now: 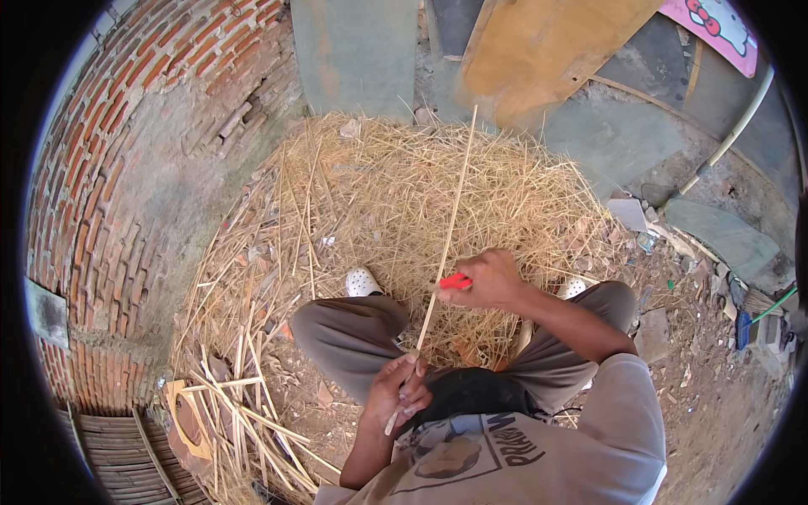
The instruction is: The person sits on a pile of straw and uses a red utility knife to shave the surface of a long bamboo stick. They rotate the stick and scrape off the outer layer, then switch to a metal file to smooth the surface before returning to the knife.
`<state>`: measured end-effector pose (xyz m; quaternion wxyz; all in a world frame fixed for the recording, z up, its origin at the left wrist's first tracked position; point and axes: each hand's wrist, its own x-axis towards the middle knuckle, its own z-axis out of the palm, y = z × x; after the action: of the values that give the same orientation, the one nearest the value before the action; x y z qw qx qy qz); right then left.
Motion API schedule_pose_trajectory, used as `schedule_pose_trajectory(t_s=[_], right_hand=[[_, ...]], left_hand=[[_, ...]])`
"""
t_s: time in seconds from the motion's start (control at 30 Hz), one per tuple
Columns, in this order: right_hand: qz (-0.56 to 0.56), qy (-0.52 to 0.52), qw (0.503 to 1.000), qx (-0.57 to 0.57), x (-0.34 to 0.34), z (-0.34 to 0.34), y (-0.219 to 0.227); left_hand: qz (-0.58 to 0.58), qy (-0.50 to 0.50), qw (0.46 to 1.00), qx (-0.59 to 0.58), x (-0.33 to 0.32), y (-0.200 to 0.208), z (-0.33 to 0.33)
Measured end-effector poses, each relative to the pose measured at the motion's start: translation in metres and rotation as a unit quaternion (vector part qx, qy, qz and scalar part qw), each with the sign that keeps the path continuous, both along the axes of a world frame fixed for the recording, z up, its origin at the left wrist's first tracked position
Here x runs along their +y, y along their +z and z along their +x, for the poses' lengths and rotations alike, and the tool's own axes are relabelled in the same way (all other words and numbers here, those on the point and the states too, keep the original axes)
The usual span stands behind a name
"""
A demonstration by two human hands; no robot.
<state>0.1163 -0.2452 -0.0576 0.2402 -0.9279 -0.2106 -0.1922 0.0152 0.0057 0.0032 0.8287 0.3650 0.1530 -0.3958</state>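
A long, thin bamboo strip [455, 198] slants up and away from my lap, its far end over the shavings. My left hand [396, 389] is closed around its near part, and a short end pokes out below the fist. Farther up the strip, my right hand [491, 279] grips a red tool [455, 281] that meets the strip at its side. Whether the tool has a blade cannot be made out, as the fingers cover much of it. Between and beyond my bent knees lies a wide heap of pale bamboo shavings [505, 185].
Several split bamboo strips [248, 412] lie in a loose pile at the lower left. A worn brick wall [109, 210] rises on the left. Grey and tan boards [547, 50] lean at the back. Rubble and a blue-headed brush [742, 330] are on the right.
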Motion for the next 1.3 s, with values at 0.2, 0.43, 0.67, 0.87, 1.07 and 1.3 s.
schedule_pose_trajectory(t_s=[0.2,0.43,0.67,0.87,1.07,1.3], right_hand=[[-0.012,-0.028,0.999,0.044,0.0,0.011,-0.001],[0.02,-0.064,0.994,0.084,-0.013,0.026,-0.005],[0.024,0.024,0.991,0.133,0.015,-0.004,-0.008],[0.021,-0.026,0.997,0.069,0.009,0.01,-0.007],[-0.017,-0.122,0.991,0.055,-0.025,0.036,-0.015],[-0.037,-0.16,0.98,0.109,-0.042,0.048,-0.008]], left_hand=[[-0.025,0.024,0.999,0.023,-0.008,-0.004,0.007],[-0.043,0.026,0.998,0.027,-0.017,-0.006,0.011],[-0.069,0.033,0.996,0.037,-0.011,-0.008,0.016],[-0.063,0.039,0.997,0.026,-0.014,-0.011,0.017],[-0.025,0.009,0.999,0.031,-0.016,-0.003,0.008],[-0.023,-0.034,0.999,0.026,0.011,-0.004,-0.015]])
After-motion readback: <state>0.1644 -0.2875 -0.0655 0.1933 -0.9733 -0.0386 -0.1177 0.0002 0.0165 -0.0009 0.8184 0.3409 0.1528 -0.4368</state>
